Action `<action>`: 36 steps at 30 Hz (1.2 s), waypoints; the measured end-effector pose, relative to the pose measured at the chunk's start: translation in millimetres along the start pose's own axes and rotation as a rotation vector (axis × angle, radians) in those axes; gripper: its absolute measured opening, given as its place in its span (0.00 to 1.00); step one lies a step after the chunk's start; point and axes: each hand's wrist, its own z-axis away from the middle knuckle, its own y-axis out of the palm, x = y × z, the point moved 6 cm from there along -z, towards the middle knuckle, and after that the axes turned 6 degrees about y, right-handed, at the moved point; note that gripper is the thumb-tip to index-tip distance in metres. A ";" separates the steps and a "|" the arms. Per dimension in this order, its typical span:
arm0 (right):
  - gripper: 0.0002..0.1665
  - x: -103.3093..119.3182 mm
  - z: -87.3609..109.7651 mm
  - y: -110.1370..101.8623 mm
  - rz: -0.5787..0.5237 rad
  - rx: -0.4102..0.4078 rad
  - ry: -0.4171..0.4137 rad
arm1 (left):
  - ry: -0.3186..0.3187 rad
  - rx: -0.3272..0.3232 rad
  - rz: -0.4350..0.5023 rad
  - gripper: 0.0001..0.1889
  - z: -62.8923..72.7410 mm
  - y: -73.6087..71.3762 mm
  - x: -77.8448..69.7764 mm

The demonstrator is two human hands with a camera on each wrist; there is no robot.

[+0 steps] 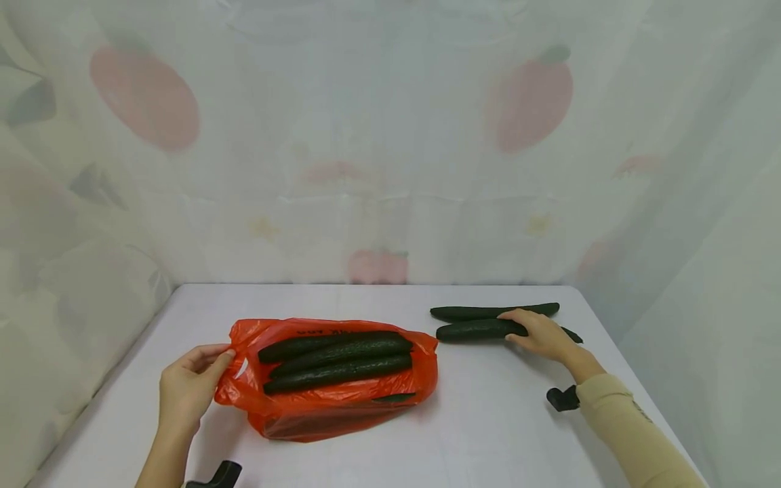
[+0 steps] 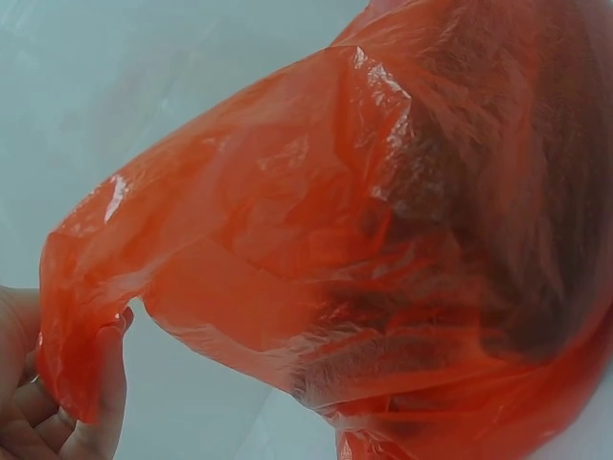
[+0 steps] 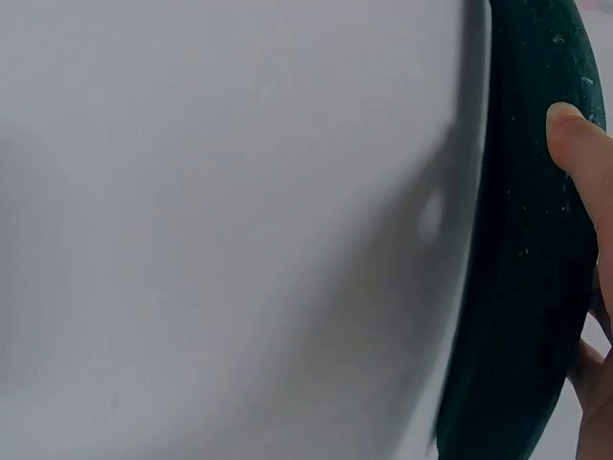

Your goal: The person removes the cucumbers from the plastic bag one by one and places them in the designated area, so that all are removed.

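Observation:
At the left of the head view, my left hand [image 1: 188, 386] pinches the handle end of a red plastic bag [image 1: 317, 423]. The left wrist view shows the bag's film [image 2: 239, 211] stretched away from the fingers, with dark shapes showing through. Several dark green cucumbers [image 1: 344, 369] lie side by side in the bag's mouth. Over on the right, my right hand [image 1: 546, 337] grips a cucumber [image 1: 472, 331] around its middle. The thumb lies along that cucumber's side [image 3: 522, 230] in the right wrist view. Just behind it lies another cucumber [image 1: 464, 313].
The white table [image 1: 488, 420] ends at a straight back edge, with a pale fruit-printed curtain [image 1: 390, 135] behind it and more cloth at both sides. A black wrist device [image 1: 563, 398] sits by the right sleeve, and another [image 1: 222, 474] by the left wrist.

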 end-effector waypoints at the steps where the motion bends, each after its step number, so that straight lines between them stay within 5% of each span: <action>1: 0.26 -0.7 0.5 -0.2 0.010 -0.001 -0.003 | 0.000 0.000 0.002 0.19 0.0 0.1 0.2; 18: 0.26 -11.0 2.5 4.7 -0.006 -0.002 0.022 | -0.018 0.010 -0.006 0.20 1.3 1.0 -0.3; 36: 0.25 -7.5 1.7 8.0 -0.030 -0.047 -0.059 | -0.003 0.011 0.012 0.20 1.8 2.3 -1.1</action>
